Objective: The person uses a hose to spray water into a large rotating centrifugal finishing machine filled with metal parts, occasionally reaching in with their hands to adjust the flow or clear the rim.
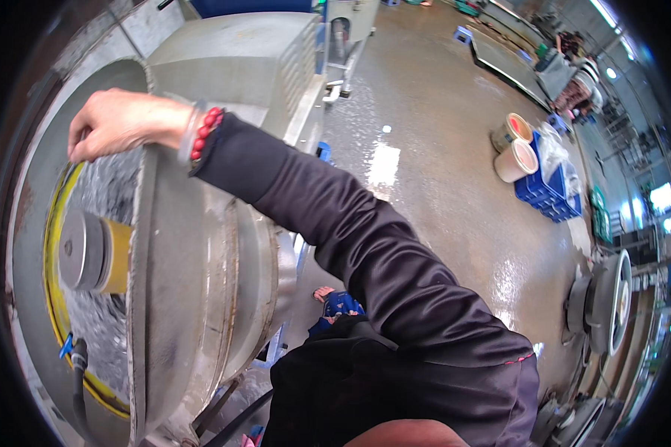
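Note:
My right hand (115, 127) reaches left over the top of a large round metal machine tub (168, 298). Its fingers are curled together and point down near the tub's yellow inner band (52, 261). Whatever they may hold is too small or hidden to make out. A red bead bracelet (204, 134) and a clear bangle circle the wrist. Inside the tub, a grey, blurred mass (104, 328) surrounds a yellow hub with a grey round cap (82, 249). My left hand is out of view.
A black hose with a blue valve (71, 346) hangs at the tub's near left. Across the wet floor (425, 149) stand a blue crate (548, 194) and two buckets (516, 160). Another round machine (611, 302) is at right. Other people (581, 82) work far off.

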A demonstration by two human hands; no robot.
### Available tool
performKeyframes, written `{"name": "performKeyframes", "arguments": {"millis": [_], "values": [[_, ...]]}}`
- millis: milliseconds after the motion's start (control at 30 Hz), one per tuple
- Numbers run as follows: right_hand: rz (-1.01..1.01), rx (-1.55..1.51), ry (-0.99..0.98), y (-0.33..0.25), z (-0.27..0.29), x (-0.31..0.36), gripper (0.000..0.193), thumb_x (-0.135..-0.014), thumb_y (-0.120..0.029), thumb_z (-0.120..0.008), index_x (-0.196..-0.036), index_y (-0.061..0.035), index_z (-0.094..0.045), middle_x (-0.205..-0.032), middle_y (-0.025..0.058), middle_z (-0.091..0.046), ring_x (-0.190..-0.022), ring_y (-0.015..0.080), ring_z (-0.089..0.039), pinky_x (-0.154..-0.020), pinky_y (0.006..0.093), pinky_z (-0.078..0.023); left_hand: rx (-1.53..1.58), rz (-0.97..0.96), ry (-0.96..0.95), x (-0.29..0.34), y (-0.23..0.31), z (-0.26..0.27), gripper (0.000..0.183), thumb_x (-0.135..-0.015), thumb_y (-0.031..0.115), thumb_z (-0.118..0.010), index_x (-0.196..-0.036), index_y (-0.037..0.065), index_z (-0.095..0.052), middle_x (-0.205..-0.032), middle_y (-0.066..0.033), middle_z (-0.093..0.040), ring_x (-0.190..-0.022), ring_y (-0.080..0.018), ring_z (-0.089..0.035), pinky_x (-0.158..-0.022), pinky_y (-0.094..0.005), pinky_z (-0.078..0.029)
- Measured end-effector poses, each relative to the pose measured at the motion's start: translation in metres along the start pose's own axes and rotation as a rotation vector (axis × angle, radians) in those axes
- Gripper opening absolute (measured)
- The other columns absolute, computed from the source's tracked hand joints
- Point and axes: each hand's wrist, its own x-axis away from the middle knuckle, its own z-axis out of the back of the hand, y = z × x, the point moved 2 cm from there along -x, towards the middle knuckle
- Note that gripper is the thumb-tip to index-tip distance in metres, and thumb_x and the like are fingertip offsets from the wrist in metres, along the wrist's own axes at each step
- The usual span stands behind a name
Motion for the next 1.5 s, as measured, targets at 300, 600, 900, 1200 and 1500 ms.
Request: {"name": "performKeyframes", "arguments": {"millis": [300,600,900,1200,1500], "values": [[-0.097,-0.009,-0.081,-0.002,-0.012,-0.002,0.027,-0.074,-0.028,-0.065,-0.093,-0.0095,-0.073,-0.085,0.0062,-0.071,-0.087,0.0193,-0.066,-0.079,0.0313,-0.050,-0.280,-0.132,0.113,0.005,0.006,-0.007,0.030,-0.094,0.030,-0.055,-0.087,0.001,-0.048,-0.052,0.0030,-0.032,-0.040,-0.0066,-0.030,-0.037,-0.0213,-0.026],[-0.115,0.057,-0.176,0.009,-0.020,-0.014,0.027,-0.074,-0.029,-0.064,-0.095,-0.0160,-0.074,-0.089,0.0013,-0.071,-0.091,0.0153,-0.064,-0.078,0.0307,-0.050,-0.297,-0.094,0.101,0.014,0.015,-0.031,0.031,-0.092,0.033,-0.056,-0.099,0.004,-0.049,-0.070,0.0001,-0.035,-0.057,-0.0111,-0.035,-0.050,-0.0239,-0.028],[-0.090,0.020,-0.193,0.018,-0.010,-0.012,0.031,-0.074,-0.033,-0.065,-0.097,-0.0150,-0.074,-0.089,0.0019,-0.072,-0.090,0.0175,-0.066,-0.079,0.0320,-0.050,-0.324,-0.018,0.079,-0.002,0.009,-0.053,0.046,-0.087,0.040,-0.057,-0.122,0.011,-0.047,-0.107,-0.0077,-0.042,-0.092,-0.0217,-0.043,-0.076,-0.0305,-0.033],[-0.088,-0.071,-0.261,-0.024,0.000,0.009,0.023,-0.086,-0.018,-0.062,-0.100,0.0000,-0.066,-0.085,0.0027,-0.065,-0.077,0.0102,-0.058,-0.071,0.0242,-0.046,-0.140,0.034,0.240,0.003,0.003,0.000,0.029,-0.092,0.025,-0.056,-0.116,0.008,-0.056,-0.049,0.0094,-0.027,-0.036,-0.0018,-0.023,-0.034,-0.0188,-0.019],[-0.070,-0.056,-0.426,-0.010,0.001,0.000,0.024,-0.093,-0.017,-0.056,-0.108,-0.0004,-0.065,-0.091,0.0021,-0.064,-0.089,0.0095,-0.057,-0.085,0.0243,-0.042,-0.198,-0.001,0.156,0.002,0.000,-0.001,0.038,-0.092,0.027,-0.055,-0.118,0.000,-0.052,-0.047,0.0063,-0.031,-0.035,-0.0045,-0.029,-0.036,-0.0224,-0.029]]}}
